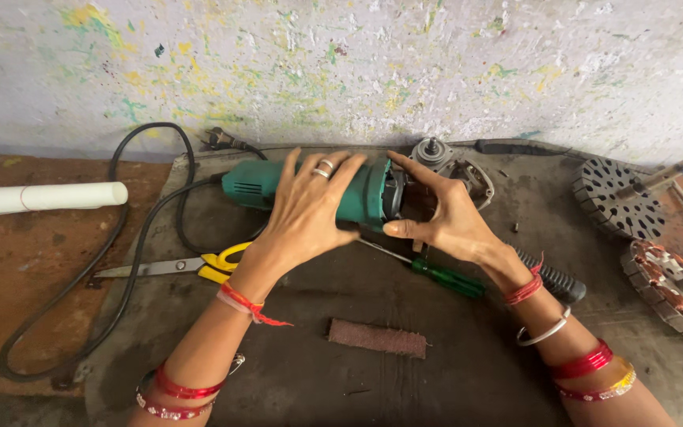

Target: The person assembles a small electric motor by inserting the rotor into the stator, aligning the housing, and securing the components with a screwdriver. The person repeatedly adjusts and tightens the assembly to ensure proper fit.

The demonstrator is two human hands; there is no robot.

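We see our left hand (306, 209) laid over the green body of an angle grinder (318, 192), fingers spread and curved across its top, a ring on one finger; it grips the housing loosely rather than in a tight fist. Our right hand (440, 217) cups the grinder's dark head end, thumb below and fingers stretched along the far side, half open around the casing. The grinder lies on its side on a dark mat (318, 372) that covers the desk (9, 269), close to the paint-spattered wall (341, 63), with its metal gear head (434, 153) and guard pointing right. Its black power cord (132, 261) runs from the tail end and loops widely to the left across the desk.

Just below our left wrist lie yellow-handled scissors (199, 265), blades pointing left. A green-handled screwdriver (436, 274) lies under our right hand, its shaft running toward the grinder, and a black ribbed handle (555, 281) lies beside our right wrist. A brown rectangular strip (377, 338), perhaps abrasive, lies near the mat's middle between our forearms. A white pipe (45, 198) reaches in from the left edge. At the far right we see a perforated round rotor on a shaft (622, 196) and, below it, a stator with copper windings (673, 289).
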